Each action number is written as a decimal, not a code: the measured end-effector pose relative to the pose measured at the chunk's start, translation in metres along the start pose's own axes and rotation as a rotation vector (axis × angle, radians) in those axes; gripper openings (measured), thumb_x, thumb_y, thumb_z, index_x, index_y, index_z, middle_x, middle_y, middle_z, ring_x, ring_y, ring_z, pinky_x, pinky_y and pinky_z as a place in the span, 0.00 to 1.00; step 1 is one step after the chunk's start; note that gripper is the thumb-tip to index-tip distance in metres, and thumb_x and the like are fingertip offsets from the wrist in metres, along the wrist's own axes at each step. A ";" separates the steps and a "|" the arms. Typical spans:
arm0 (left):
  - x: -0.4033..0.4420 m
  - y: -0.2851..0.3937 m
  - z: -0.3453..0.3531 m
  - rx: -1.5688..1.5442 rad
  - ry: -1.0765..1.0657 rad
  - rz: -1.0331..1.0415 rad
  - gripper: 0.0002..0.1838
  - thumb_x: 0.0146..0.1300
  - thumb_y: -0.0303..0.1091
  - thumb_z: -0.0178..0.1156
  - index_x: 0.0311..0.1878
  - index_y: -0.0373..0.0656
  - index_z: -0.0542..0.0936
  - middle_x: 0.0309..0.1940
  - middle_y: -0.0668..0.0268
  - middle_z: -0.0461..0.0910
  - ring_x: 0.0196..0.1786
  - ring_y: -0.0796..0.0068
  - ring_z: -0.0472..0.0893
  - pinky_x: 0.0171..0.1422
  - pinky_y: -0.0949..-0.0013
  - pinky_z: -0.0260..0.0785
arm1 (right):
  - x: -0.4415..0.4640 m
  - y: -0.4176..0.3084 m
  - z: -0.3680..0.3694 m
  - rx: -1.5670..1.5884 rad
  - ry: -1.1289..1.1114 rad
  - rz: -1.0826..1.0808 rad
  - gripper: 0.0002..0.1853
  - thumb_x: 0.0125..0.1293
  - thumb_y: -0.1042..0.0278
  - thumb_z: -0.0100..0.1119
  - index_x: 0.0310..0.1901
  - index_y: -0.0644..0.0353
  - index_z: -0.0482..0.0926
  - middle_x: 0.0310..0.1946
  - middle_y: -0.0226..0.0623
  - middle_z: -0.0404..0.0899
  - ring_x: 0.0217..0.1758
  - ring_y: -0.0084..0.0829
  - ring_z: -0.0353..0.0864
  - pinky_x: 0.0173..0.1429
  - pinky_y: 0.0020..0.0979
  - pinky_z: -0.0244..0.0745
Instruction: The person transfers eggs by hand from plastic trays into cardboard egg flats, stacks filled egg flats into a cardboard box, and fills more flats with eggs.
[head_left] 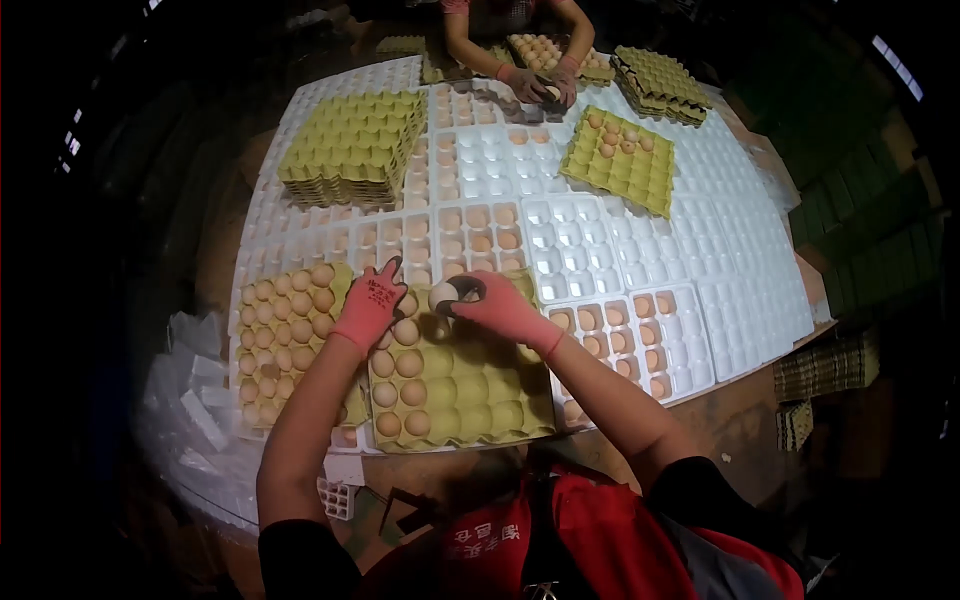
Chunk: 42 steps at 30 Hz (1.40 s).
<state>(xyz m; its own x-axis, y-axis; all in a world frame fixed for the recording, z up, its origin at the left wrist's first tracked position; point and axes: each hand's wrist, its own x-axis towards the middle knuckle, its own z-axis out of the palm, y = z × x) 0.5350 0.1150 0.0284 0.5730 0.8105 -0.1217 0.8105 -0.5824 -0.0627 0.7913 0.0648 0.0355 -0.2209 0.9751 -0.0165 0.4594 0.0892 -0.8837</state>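
Both my hands wear pink gloves with dark fingertips. My right hand (485,301) is closed round a pale egg (443,296) above the top of a yellow-green tray (480,385). That tray has eggs in its left columns and bare cups on its right. My left hand (373,303) lies at the upper left edge of the same tray, between it and a fuller egg tray (285,340); its dark fingertips point up, and whether it grips an egg underneath cannot be made out.
A co-worker's gloved hands (540,88) hold an egg across the table. White plastic trays (575,250), some with eggs, cover the tabletop. Stacked yellow-green trays (355,140) stand back left, another stack (660,85) back right. A partly filled tray (620,160) lies between.
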 end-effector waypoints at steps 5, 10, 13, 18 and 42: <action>-0.005 0.006 -0.029 0.047 0.009 0.064 0.18 0.52 0.38 0.72 0.47 0.48 0.83 0.69 0.60 0.67 0.55 0.57 0.75 0.54 0.59 0.74 | -0.050 0.111 -0.080 -0.028 0.498 0.115 0.26 0.56 0.62 0.67 0.57 0.60 0.80 0.50 0.46 0.83 0.46 0.40 0.84 0.52 0.36 0.79; -0.004 0.025 -0.053 -1.434 -0.131 -0.391 0.22 0.61 0.44 0.70 0.53 0.40 0.83 0.57 0.62 0.77 0.53 0.71 0.80 0.52 0.68 0.74 | -0.044 0.152 -0.116 -0.442 0.479 0.281 0.27 0.60 0.54 0.65 0.59 0.55 0.78 0.51 0.46 0.78 0.53 0.49 0.80 0.57 0.44 0.76; 0.038 0.102 -0.075 -1.596 -0.266 -0.171 0.21 0.63 0.45 0.68 0.52 0.40 0.83 0.54 0.64 0.79 0.52 0.75 0.80 0.51 0.68 0.74 | 0.003 0.147 -0.124 -0.290 0.483 0.134 0.19 0.65 0.60 0.61 0.55 0.55 0.78 0.53 0.45 0.75 0.55 0.50 0.77 0.59 0.46 0.73; 0.143 0.225 -0.036 -0.088 0.024 0.145 0.23 0.57 0.45 0.69 0.52 0.43 0.84 0.66 0.53 0.71 0.49 0.55 0.79 0.51 0.59 0.74 | 0.021 0.171 -0.123 -0.400 0.495 0.002 0.13 0.65 0.67 0.58 0.50 0.57 0.81 0.50 0.45 0.76 0.54 0.50 0.76 0.59 0.45 0.72; 0.087 0.244 -0.072 -1.235 0.627 -0.498 0.16 0.61 0.28 0.63 0.52 0.37 0.79 0.42 0.53 0.82 0.48 0.49 0.81 0.53 0.60 0.74 | -0.034 0.122 -0.154 0.195 0.329 -0.122 0.18 0.64 0.82 0.50 0.54 0.68 0.79 0.50 0.41 0.78 0.55 0.35 0.80 0.61 0.31 0.73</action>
<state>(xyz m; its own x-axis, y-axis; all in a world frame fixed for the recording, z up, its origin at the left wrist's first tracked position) 0.7916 0.0483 0.0734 -0.0934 0.9885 0.1189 0.3380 -0.0809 0.9377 0.9873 0.0741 -0.0001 0.0381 0.9755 0.2168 0.2680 0.1990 -0.9426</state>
